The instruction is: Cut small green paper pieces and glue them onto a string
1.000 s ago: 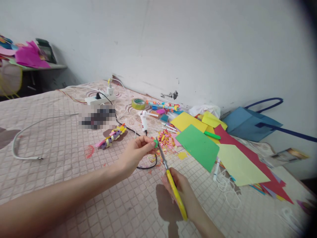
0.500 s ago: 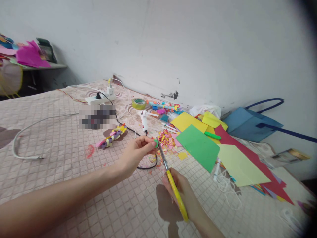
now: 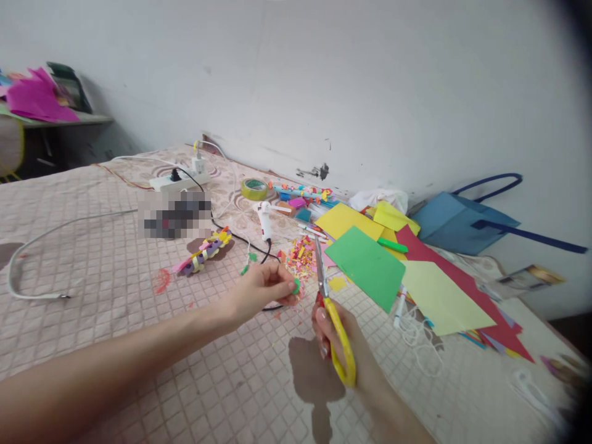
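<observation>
Between thumb and fingers, my left hand [image 3: 267,285] pinches a small green paper piece [image 3: 296,285]. My right hand [image 3: 340,336] grips yellow-handled scissors [image 3: 322,271], their blades pointing up and away, apart from the green piece. Beyond my left hand lie green scraps [image 3: 252,256] by a black cord. A heap of red, yellow and pink paper bits [image 3: 303,256] lies behind both hands. A green sheet [image 3: 367,265] rests to the right of the scissors.
A white glue gun [image 3: 265,222] stands beyond the left hand, near a roll of tape [image 3: 254,189]. A decorated purple paper craft [image 3: 203,251] lies left. A power strip [image 3: 178,180] sits farther back. Coloured sheets [image 3: 456,299] and a blue bag [image 3: 465,222] occupy the right.
The scissors have moved right, away from the green piece, and their handle loop has turned into view. My left hand is slightly lower. Green scraps now show beyond it.
</observation>
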The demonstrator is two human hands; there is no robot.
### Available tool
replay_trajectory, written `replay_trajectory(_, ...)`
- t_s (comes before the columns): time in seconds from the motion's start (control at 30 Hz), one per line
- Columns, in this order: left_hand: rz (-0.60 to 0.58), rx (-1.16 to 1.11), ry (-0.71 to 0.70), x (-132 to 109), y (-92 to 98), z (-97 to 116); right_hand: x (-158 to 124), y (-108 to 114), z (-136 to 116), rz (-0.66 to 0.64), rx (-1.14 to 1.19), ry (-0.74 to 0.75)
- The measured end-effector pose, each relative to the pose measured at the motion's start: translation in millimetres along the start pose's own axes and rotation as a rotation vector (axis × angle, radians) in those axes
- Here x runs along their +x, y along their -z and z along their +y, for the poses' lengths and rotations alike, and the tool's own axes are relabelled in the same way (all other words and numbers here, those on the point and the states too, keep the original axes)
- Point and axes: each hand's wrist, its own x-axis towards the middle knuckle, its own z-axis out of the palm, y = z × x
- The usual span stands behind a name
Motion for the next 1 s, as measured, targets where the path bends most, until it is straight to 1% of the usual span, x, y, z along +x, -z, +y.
replay_trajectory(0.07, -0.094, 0.09, 0.009, -1.6, -1.9, -3.4, 1.1, 3.0, -1.1, 0.023, 0.058, 0.022)
replay_trajectory(0.17, -0.185, 0.26, -0.054, -5.3, -5.5, -6.5, 1.4, 5.1, -3.4, 0.021, 0.116, 0.042)
replay_trajectory(0.23, -0.197, 0.407, -0.102, -8.2, -7.8, -6.8, 1.2, 4.7, -5.1, 0.001, 0.115, 0.042)
replay_trajectory(0.3, -0.184, 0.53, -0.143, -11.0, -9.6, -6.4, 1.3, 3.1, -7.1, -0.009, 0.081, 0.053)
replay_trajectory(0.43, -0.178, 0.633, -0.168, -14.6, -11.6, -7.2, 2.2, -1.1, -10.3, 0.0, -0.023, 0.072)
replay_trajectory(0.57, -0.177, 0.611, -0.178, -12.7, -10.2, -10.4, 3.1, -2.7, -11.4, 0.046, -0.096, 0.052)
replay_trajectory(0.67, -0.159, 0.52, -0.16, -8.2, -7.7, -13.3, 3.4, -2.2, -11.4, 0.08, -0.099, 0.049)
replay_trajectory(0.73, -0.158, 0.421, -0.113, -5.5, -6.4, -15.8, 3.3, -1.8, -11.3, 0.1, -0.081, 0.054)
replay_trajectory(0.87, -0.214, 0.265, 0.003, -3.4, -6.0, -22.3, 2.2, -1.3, -11.1, 0.139, -0.036, 0.085)
replay_trajectory(1.0, -0.181, 0.213, 0.104, -4.3, -8.5, -22.8, 0.5, -2.0, -11.2, 0.156, -0.002, 0.119)
